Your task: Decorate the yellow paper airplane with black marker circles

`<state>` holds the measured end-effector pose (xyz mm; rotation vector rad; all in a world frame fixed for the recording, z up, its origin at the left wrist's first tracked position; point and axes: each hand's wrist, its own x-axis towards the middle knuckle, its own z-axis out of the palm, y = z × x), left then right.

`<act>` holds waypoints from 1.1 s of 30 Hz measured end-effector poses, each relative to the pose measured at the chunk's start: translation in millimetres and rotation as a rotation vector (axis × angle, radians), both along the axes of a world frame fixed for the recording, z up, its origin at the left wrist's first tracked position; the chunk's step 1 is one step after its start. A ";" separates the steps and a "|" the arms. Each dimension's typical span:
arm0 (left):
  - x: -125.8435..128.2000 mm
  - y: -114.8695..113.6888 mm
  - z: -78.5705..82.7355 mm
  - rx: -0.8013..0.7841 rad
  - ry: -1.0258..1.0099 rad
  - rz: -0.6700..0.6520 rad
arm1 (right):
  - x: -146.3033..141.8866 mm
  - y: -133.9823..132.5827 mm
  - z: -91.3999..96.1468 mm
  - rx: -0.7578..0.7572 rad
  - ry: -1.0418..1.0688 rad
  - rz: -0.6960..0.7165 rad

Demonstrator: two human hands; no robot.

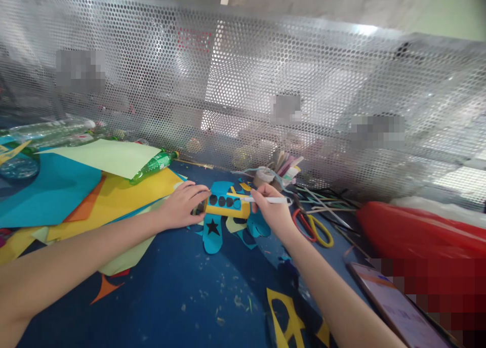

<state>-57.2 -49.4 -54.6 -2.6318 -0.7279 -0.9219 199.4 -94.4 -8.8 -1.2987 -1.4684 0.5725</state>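
Observation:
A toy plane [228, 211] of yellow and blue paper lies on the blue table, with several black round windows on a blue strip. Its near wing [212, 227] carries a black star. My left hand [185, 205] grips the plane's left end between thumb and fingers. Pinched in my right hand [270, 206] is a white marker pen [279, 200], lying almost level. The pen's tip points left and meets the right end of the blue strip, by the last round outline. Blue paper scraps [258, 225] lie beside the plane, under my right hand.
Coloured sheets [49, 186] and a green bottle [154, 167] are at the left. Scissors [313, 228], a phone [391, 300] and a red bag [413, 229] lie right. Yellow offcuts [290, 315] are in front. A perforated metal panel [152, 75] stands behind the table.

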 end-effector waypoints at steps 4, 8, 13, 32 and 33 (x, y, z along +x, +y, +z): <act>-0.5 0.0 -0.6 -0.015 -0.001 0.001 | 0.3 0.8 -0.2 -0.009 0.000 -0.003; -0.3 -0.1 -0.7 -0.028 -0.002 0.004 | 0.8 1.2 -1.1 0.000 -0.001 -0.003; 0.2 -0.5 -0.2 -0.027 -0.003 0.006 | 0.9 0.7 -0.9 -0.003 -0.011 0.001; 0.3 1.5 -2.1 -0.040 0.002 0.009 | 0.8 -1.2 0.5 -0.009 0.007 -0.008; 0.3 1.6 -2.1 -0.043 0.001 0.007 | 0.8 -1.1 0.5 -0.008 0.010 -0.009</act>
